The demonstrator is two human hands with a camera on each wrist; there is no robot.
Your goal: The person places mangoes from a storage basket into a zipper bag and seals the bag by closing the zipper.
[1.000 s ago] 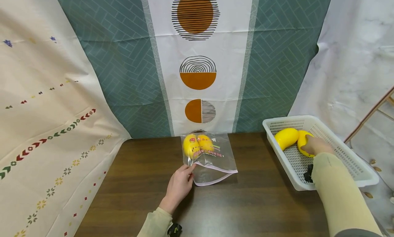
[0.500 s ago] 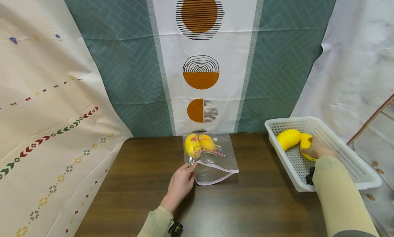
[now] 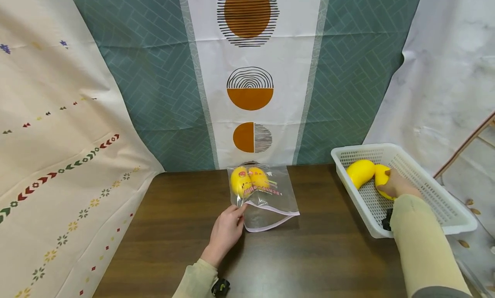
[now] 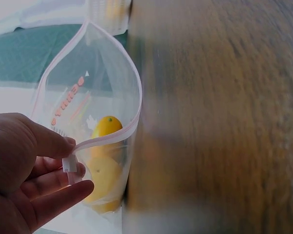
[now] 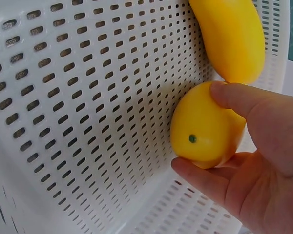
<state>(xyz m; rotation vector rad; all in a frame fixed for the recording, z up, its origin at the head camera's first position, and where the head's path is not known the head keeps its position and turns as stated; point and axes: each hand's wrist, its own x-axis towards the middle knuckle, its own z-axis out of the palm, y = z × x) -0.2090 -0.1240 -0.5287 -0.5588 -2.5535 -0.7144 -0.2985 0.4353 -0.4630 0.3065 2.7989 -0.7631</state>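
At the rim of a clear zip bag (image 3: 284,197), my left hand (image 3: 226,229) pinches one corner of the pale pink zip. In the left wrist view, a white slider (image 4: 70,164) sits between the thumb and fingers, and the bag's mouth gapes. Two yellow fruits, one left (image 3: 240,182) and one right (image 3: 258,177), lie inside the bag. My right hand (image 3: 400,185) reaches into a white basket (image 3: 353,200) and grips a yellow mango (image 5: 202,129), thumb on one side and fingers on the other. Another yellow mango (image 5: 232,39) touches it, farther left in the head view.
The perforated basket stands at the right end of the brown wooden table (image 3: 317,255). A green and white patterned cloth (image 3: 253,96) hangs behind the table. A cream cloth (image 3: 58,182) slopes along the left side, and a marbled cloth (image 3: 448,74) hangs at the right.
The head view shifts slightly. My right hand's grip on the mango changes a little, with the mango still in the basket; my left hand stays on the bag's rim.
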